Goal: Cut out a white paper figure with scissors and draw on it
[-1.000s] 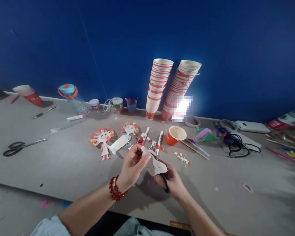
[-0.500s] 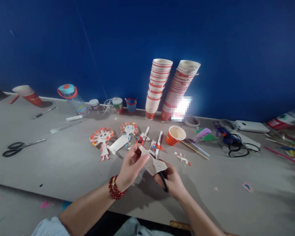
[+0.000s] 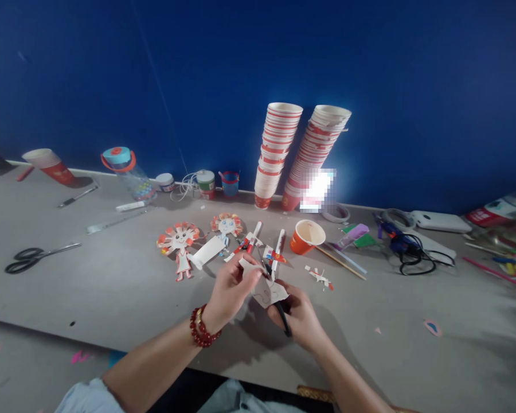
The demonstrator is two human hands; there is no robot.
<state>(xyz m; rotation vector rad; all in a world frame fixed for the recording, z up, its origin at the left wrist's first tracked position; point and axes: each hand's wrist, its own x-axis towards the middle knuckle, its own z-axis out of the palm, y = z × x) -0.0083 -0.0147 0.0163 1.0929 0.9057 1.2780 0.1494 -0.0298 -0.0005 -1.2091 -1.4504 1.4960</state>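
Observation:
Between thumb and fingers, my left hand (image 3: pixel 232 289) pinches a piece of white paper (image 3: pixel 270 294) with lines drawn on it. My right hand (image 3: pixel 298 312) grips black-handled scissors (image 3: pixel 282 319), whose blades lie at the paper; their exact contact is partly hidden. Beyond my hands lie two white markers, one marker (image 3: pixel 254 236) and another marker (image 3: pixel 278 252), among red and white paper scraps. To the left rest a paper doll in a red-edged dress (image 3: pixel 183 265) and a second paper doll (image 3: pixel 226 225), with a blank white paper piece (image 3: pixel 208 252) between them.
Two tall stacks of paper cups, a left stack (image 3: pixel 277 155) and a right stack (image 3: pixel 313 149), stand by the blue wall. An orange cup (image 3: pixel 303 244) sits beyond my right hand. Another pair of scissors (image 3: pixel 30 258) and a water bottle (image 3: pixel 126 172) are at left; a black cable (image 3: pixel 413 258) lies right.
The paper has shifted slightly and tilted between my hands. My right hand and the scissors have moved a little to the left. The things on the table stay put.

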